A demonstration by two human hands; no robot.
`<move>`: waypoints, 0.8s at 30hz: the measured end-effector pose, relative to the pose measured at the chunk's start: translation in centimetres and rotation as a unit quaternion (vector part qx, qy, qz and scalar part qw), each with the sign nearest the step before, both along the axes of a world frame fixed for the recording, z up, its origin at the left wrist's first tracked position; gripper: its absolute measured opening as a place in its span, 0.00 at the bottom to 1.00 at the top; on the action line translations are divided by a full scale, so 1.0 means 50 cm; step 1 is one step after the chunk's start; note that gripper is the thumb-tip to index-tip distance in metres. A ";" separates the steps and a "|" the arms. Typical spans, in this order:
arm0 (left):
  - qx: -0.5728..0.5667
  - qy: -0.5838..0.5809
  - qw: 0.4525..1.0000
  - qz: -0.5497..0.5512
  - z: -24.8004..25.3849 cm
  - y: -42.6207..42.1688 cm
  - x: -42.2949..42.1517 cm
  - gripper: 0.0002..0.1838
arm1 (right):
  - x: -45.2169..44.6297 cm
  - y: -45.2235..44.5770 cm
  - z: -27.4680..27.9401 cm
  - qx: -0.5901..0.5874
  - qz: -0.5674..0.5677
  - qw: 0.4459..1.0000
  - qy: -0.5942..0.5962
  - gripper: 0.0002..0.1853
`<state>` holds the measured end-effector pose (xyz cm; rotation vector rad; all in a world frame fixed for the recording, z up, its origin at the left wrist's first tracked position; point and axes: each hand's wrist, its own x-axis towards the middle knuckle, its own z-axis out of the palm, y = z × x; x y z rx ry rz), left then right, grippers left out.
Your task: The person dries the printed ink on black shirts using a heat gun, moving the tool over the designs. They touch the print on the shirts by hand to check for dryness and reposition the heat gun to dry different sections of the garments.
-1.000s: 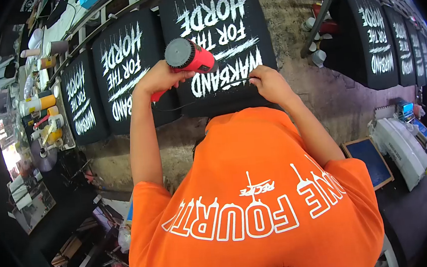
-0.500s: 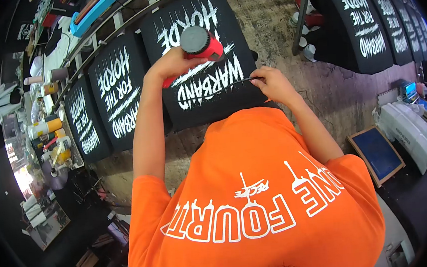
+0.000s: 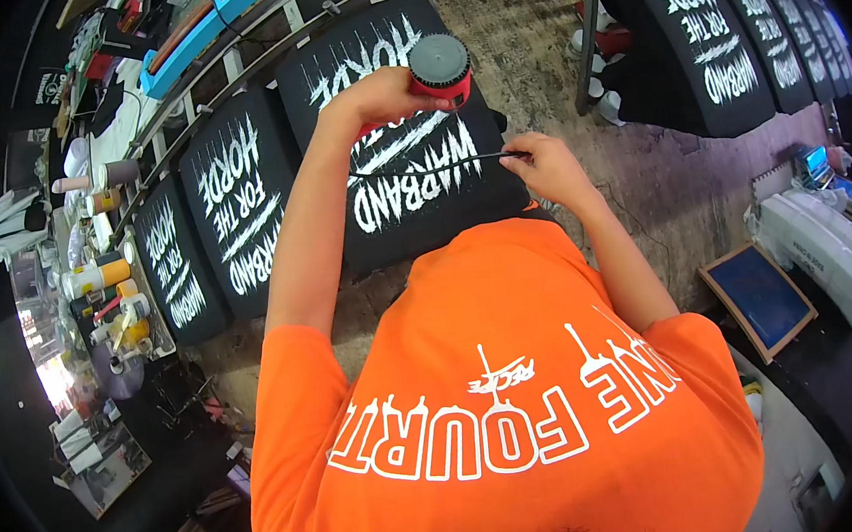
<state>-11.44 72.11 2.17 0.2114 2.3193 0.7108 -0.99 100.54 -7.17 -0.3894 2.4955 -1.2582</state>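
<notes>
My left hand (image 3: 381,97) is wrapped round a red heat gun (image 3: 454,92) with a round, dark grey vented end cap facing up. It is above the upper part of a black T-shirt (image 3: 423,231) printed in white with "FOR THE HORDE" and "WARBAND". The gun's nozzle is hidden. My right hand (image 3: 546,166) pinches a black power cord (image 3: 438,168) at the shirt's right edge. The cord stretches left across the "WARBAND" lettering, and its far end passes behind my left forearm.
More printed black shirts (image 3: 226,202) lie on boards to the left, and another row (image 3: 705,54) stands at upper right. A metal rail (image 3: 268,38) runs behind. Ink tubs (image 3: 97,277) crowd the left shelf. A framed screen (image 3: 759,302) lies at right beside a white bag (image 3: 815,255).
My left hand has carried the heat gun to the right and slightly up over the shirt. My right hand keeps its pinch on the cord, nearly in place. The view has shifted slightly.
</notes>
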 end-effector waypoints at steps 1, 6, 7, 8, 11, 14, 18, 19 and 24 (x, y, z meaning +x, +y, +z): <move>-0.026 0.000 1.000 -0.009 0.000 -0.004 0.000 0.33 | 0.002 -0.003 -0.001 0.000 0.000 1.000 0.001 0.12; -0.027 -0.005 1.000 0.009 -0.012 -0.064 0.032 0.35 | 0.007 -0.036 0.001 -0.002 0.029 1.000 -0.004 0.12; -0.028 -0.002 1.000 0.014 -0.014 -0.081 0.035 0.35 | 0.008 -0.047 -0.001 -0.002 0.034 0.999 -0.001 0.12; -0.031 -0.020 0.999 0.027 -0.020 -0.101 0.042 0.35 | 0.011 -0.060 0.001 -0.010 0.044 0.999 0.000 0.13; -0.051 -0.040 0.996 0.064 -0.028 -0.150 0.074 0.36 | 0.015 -0.101 0.000 -0.007 0.077 0.997 -0.014 0.13; -0.065 -0.050 0.994 0.074 -0.006 -0.188 0.108 0.36 | 0.019 -0.139 -0.014 -0.011 0.106 0.994 -0.015 0.14; -0.056 -0.041 0.988 0.138 0.003 -0.246 0.168 0.28 | 0.016 -0.179 -0.005 0.011 0.124 0.992 -0.006 0.14; -0.058 -0.040 0.987 0.143 0.008 -0.263 0.185 0.28 | 0.015 -0.190 -0.005 0.009 0.129 0.992 -0.004 0.14; -0.027 -0.042 0.972 0.229 -0.028 -0.375 0.280 0.29 | 0.018 -0.249 0.009 0.028 0.177 0.984 0.002 0.13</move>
